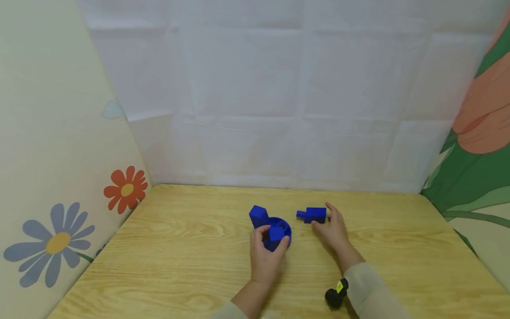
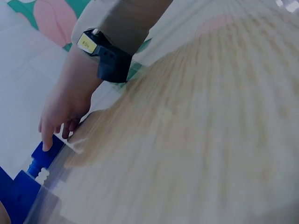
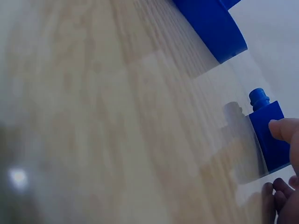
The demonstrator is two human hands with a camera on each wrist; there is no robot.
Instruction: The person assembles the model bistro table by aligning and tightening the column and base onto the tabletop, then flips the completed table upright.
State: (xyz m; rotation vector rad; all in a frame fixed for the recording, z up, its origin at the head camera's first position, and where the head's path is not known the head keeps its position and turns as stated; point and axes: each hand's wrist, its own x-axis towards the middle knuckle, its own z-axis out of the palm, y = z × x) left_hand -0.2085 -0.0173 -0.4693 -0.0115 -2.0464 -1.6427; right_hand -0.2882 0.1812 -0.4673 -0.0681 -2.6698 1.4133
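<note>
Spreading over the left wall (image 1: 36, 124) of the head view: a painted blue-grey flower (image 1: 57, 243), orange-centred, with a smaller red flower (image 1: 127, 189) just to its right and higher. Creased white cloth (image 1: 247, 88) hangs behind the wood-grain tabletop (image 1: 167, 257).

Near mid-table, first in the blue group: the rear blue block (image 1: 259, 215), angular, at the back-left edge of the round blue dish (image 1: 289, 233). Cannot tell whether this block stands on the table or leans on the rim.

Left hand (image 1: 264, 261), pale sleeve (image 1: 229, 311) at its wrist: thumb and fingers curl to either side of the front blue block (image 1: 276, 232), gripping it at the dish. Whether the block sits on the dish floor is hidden.

Right of the dish, apart from it in the head view: the blue bottle (image 1: 316, 215), square-bodied, on its side, ridged neck pointing left toward the dish. Right hand (image 1: 334, 230) pinches the body near its base end, thumb along the near side, forefinger at the far corner; the right wrist view shows the thumb pressed to a flat face.

Black wrist camera (image 1: 336, 294), yellow label, on the right wrist. Far right: painted pink-orange flower (image 1: 486, 110) above green leaves (image 1: 474, 177).
</note>
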